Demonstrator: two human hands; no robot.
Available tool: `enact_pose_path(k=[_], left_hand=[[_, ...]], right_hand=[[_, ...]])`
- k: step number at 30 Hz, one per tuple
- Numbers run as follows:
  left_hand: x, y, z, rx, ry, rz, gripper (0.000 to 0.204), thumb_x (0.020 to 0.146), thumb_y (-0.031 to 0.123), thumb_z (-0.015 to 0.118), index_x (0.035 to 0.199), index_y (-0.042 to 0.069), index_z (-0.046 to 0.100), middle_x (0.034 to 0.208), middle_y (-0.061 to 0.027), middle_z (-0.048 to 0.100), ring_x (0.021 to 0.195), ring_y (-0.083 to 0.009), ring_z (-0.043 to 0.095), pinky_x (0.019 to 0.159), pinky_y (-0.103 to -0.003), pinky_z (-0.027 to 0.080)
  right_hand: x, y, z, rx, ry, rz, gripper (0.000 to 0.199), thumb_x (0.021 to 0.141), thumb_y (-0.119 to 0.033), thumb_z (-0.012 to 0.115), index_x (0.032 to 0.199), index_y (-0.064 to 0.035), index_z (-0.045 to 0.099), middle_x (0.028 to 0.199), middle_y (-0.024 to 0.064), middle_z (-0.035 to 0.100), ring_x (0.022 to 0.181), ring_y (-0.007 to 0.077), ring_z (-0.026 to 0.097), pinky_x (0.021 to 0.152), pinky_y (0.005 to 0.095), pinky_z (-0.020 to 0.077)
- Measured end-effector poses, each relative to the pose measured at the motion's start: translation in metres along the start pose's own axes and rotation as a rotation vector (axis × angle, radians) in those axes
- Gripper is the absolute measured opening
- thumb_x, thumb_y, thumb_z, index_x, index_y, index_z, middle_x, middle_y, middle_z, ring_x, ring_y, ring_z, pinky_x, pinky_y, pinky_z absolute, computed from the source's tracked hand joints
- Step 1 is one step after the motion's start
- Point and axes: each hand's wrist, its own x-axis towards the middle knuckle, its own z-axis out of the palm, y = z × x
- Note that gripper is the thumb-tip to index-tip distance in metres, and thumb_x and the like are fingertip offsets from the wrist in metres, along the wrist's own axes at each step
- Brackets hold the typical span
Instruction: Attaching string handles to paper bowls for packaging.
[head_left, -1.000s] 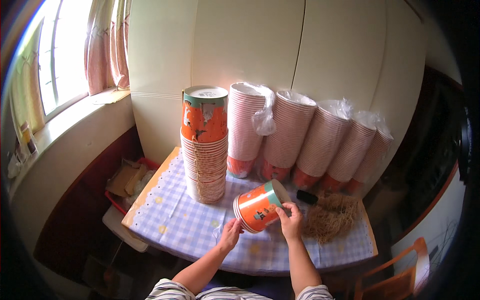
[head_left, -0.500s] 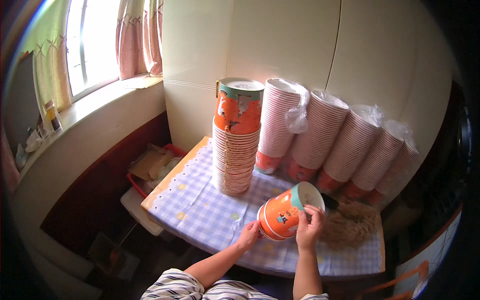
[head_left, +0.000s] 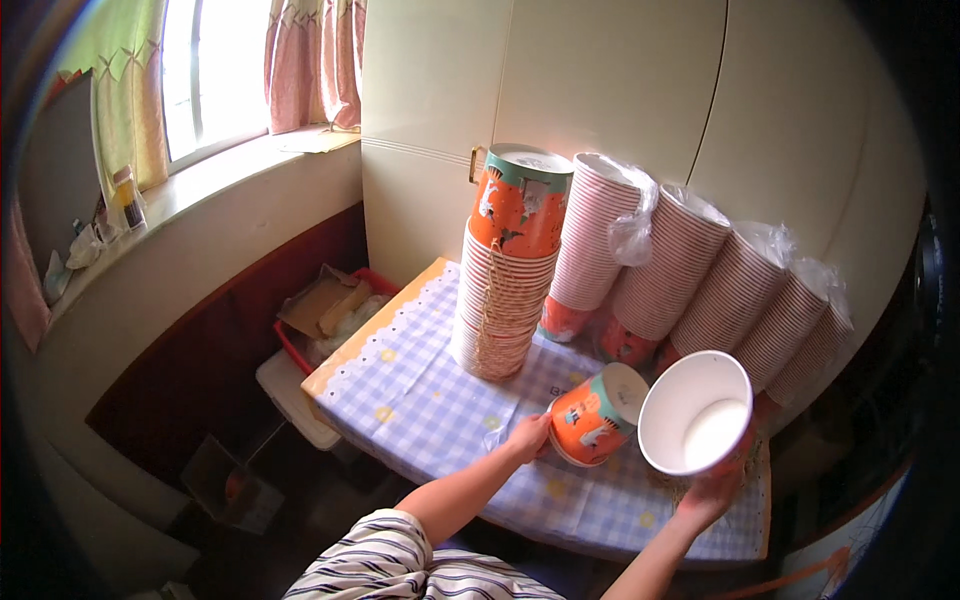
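Observation:
An orange paper bucket (head_left: 592, 418) with a green band lies tilted in my left hand (head_left: 528, 438), its pale base turned up to the right. My left fingers grip it near the rim at its lower left. Just right of it, my right hand (head_left: 712, 498) holds a second paper bucket (head_left: 668, 412) from below, its white inside facing me. The fingers behind that bucket are partly hidden. Beyond my hands a tall stack of upside-down paper buckets (head_left: 500, 300) stands on the table, with twine trailing down its side.
Several plastic-wrapped bucket stacks (head_left: 668, 270) lean along the cupboard wall (head_left: 610, 80) behind the table. A checked cloth (head_left: 420, 370) covers the tabletop. Left of the table sits a red bin (head_left: 290, 345) with cardboard in it. A window sill (head_left: 230, 165) runs along the left.
My right hand has left the orange bucket's base and moved right, now holding a separate bucket with its mouth toward me. Two rims showed together on the tilted bucket before. The view has shifted.

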Motion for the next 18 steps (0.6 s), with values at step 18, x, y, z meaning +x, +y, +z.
enact_pose_path(k=[18], left_hand=[[0.043,0.027,0.025,0.062,0.018,0.136,0.024,0.082,0.019,0.060,0.091,-0.003,0.067,0.082,-0.0110,0.066,0.066,-0.0194,0.063,0.057,-0.032,0.051]], right_hand=[[-0.089,0.121,-0.016,0.663,0.051,1.187,0.038,0.091,-0.016,0.039,0.124,0.0014,0.046,0.117,0.0161,0.056,0.100,0.0280,0.059,0.073,0.0384,0.0552]])
